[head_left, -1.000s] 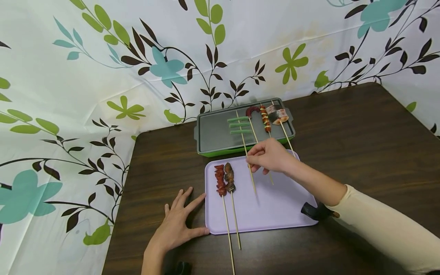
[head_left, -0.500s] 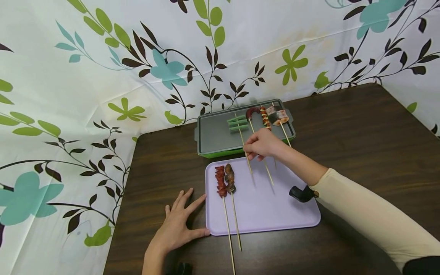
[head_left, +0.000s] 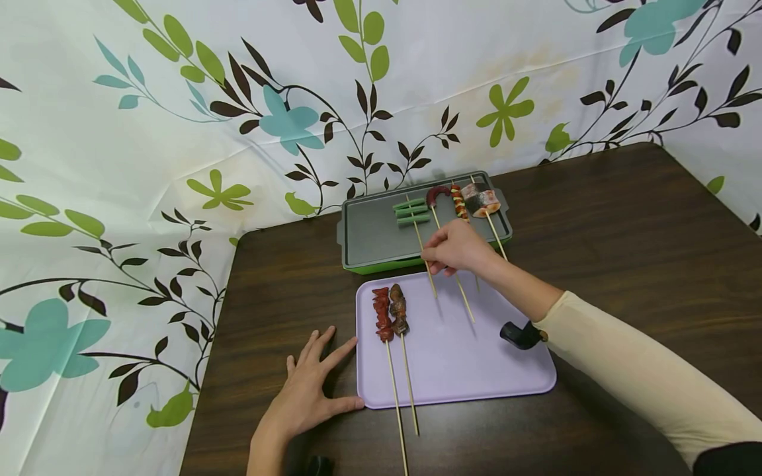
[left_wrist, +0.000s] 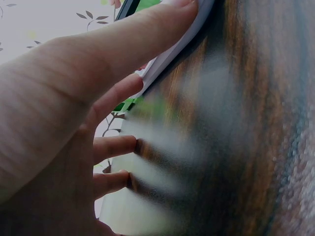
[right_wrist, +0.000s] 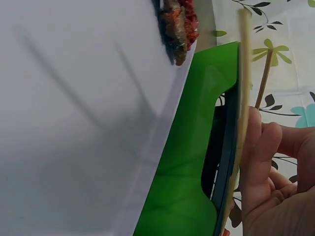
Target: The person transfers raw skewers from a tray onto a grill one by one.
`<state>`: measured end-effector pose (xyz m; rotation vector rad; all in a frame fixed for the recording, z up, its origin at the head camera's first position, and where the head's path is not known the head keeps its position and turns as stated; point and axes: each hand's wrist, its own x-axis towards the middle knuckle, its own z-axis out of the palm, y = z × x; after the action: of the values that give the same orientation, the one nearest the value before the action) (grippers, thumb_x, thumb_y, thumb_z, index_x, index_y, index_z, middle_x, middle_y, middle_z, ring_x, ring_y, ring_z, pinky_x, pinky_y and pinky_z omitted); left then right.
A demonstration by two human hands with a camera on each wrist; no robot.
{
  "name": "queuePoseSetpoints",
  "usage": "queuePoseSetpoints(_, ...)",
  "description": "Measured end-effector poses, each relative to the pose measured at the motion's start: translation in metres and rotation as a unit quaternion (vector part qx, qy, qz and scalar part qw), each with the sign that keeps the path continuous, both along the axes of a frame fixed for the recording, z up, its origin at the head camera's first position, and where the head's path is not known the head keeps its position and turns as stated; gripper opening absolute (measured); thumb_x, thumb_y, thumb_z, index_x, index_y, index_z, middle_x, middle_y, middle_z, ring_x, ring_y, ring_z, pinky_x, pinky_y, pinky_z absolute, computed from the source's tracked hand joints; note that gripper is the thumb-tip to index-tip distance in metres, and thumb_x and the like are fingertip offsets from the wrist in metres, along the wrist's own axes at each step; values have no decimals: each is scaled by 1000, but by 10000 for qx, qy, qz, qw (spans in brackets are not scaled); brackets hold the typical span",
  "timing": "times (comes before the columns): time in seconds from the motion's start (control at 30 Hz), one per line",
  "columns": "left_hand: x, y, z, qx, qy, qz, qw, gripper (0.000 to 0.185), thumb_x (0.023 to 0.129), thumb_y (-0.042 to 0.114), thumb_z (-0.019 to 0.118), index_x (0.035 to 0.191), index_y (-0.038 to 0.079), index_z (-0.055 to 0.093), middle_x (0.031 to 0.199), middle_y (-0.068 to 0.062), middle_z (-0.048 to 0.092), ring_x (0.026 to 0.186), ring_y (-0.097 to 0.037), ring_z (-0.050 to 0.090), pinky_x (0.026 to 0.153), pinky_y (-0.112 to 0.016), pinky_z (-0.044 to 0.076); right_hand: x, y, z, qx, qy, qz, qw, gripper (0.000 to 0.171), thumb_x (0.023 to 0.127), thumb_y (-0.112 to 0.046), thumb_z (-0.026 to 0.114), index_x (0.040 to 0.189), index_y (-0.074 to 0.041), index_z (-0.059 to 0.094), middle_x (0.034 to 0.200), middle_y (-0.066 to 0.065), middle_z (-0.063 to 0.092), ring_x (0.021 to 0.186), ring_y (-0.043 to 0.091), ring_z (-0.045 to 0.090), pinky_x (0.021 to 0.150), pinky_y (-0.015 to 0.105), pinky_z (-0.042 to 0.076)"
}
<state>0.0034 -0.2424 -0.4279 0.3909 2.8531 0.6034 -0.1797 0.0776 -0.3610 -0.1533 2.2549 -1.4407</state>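
My right hand [head_left: 458, 248] pinches the wooden stick of a skewer of green vegetable pieces [head_left: 412, 215], which lie on the grey plate of a green-sided tabletop grill [head_left: 375, 231]. In the right wrist view, thumb and fingers close on a stick [right_wrist: 265, 78], while a nearer stick passes in front. Right of the green pieces, the grill bears a curled dark red skewer [head_left: 437, 192], a red-and-yellow skewer [head_left: 458, 201] and a fish-slice skewer [head_left: 481, 199]. My left hand [head_left: 303, 400] is spread on the table, thumb and index fingertip at the left edge of a lilac tray [head_left: 470, 367].
Two meat skewers, one red [head_left: 382, 314] and one brown [head_left: 399, 309], lie on the tray's left side, their sticks reaching past its front edge. A patterned cloth [head_left: 369, 99] hangs behind the dark wooden table [head_left: 625, 251]. A black wrist-worn piece [head_left: 520, 335] sits over the tray's right part.
Over the last second my right hand has moved slightly forward and left, bringing the green skewer farther onto the grill. In the last half second it barely moves. My left hand has stayed put.
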Motion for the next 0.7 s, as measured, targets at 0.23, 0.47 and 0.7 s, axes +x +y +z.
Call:
queuePoseSetpoints(0.23, 0, 1, 0, 37, 47, 13, 10000, 92, 68, 74, 71, 149, 46, 38, 161, -8, 21, 147, -40, 11, 94, -84, 11, 2, -3, 0, 398, 238, -39, 9989, 16, 92, -15, 68, 98, -1, 72, 73, 8, 72, 76, 32, 72, 56, 32, 57)
queuePoseSetpoints(0.47, 1, 0, 0, 43, 27, 7, 10000, 93, 68, 74, 71, 149, 44, 38, 161, -8, 21, 147, -40, 10, 94, -85, 10, 3, -5, 0, 655, 303, 8, 9974, 16, 92, -16, 68, 98, -2, 72, 71, 5, 72, 77, 31, 72, 56, 32, 57)
queuePoseSetpoints(0.7, 1, 0, 1, 9, 13, 4, 10000, 93, 68, 75, 69, 150, 45, 37, 161, -8, 20, 147, -40, 10, 94, -84, 9, 7, -3, 2, 782, 371, 51, 9962, 15, 92, -18, 68, 98, -6, 72, 72, 5, 72, 77, 31, 72, 56, 32, 57)
